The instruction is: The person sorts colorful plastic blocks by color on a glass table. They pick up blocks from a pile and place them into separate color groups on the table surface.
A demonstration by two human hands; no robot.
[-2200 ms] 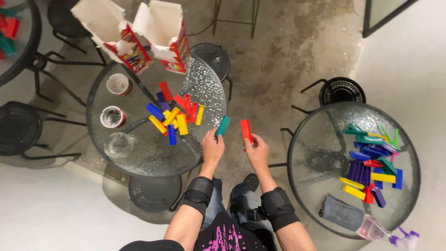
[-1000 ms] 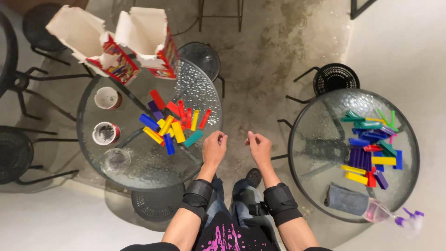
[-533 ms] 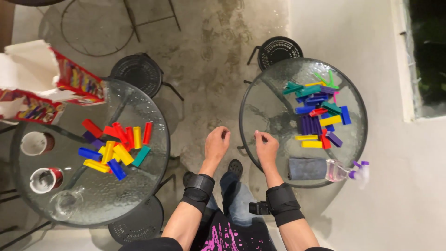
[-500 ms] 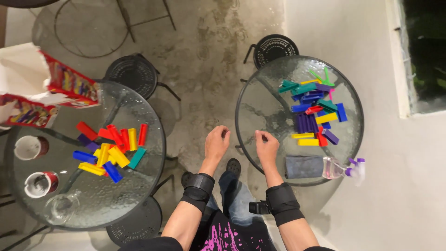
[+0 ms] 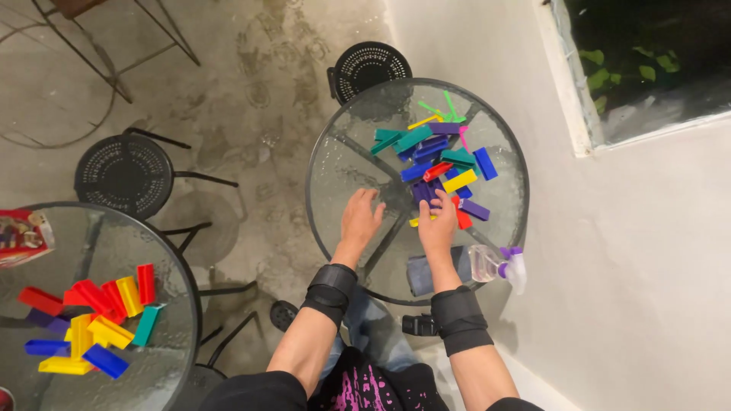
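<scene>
My left hand [image 5: 360,218] hovers open over the bare glass of the right round table [image 5: 339,164], holding nothing. My right hand [image 5: 438,223] reaches onto the near edge of a heap of coloured plastic blocks [image 5: 440,156], its fingers spread and touching purple and red pieces there. Neither hand grips a block. A second pile of coloured blocks [image 5: 95,316] lies on the left round glass table [image 5: 164,358], far from both hands.
A clear spray bottle with a purple nozzle [image 5: 496,264] and a grey cloth [image 5: 417,274] lie by my right wrist. Two black mesh stools [image 5: 126,173] [image 5: 368,67] stand on the concrete floor. A white wall [image 5: 632,251] is at the right.
Earlier I held a green and a red block over the left table; they now lie there. The view swung right and both empty hands reached onto the right table.
</scene>
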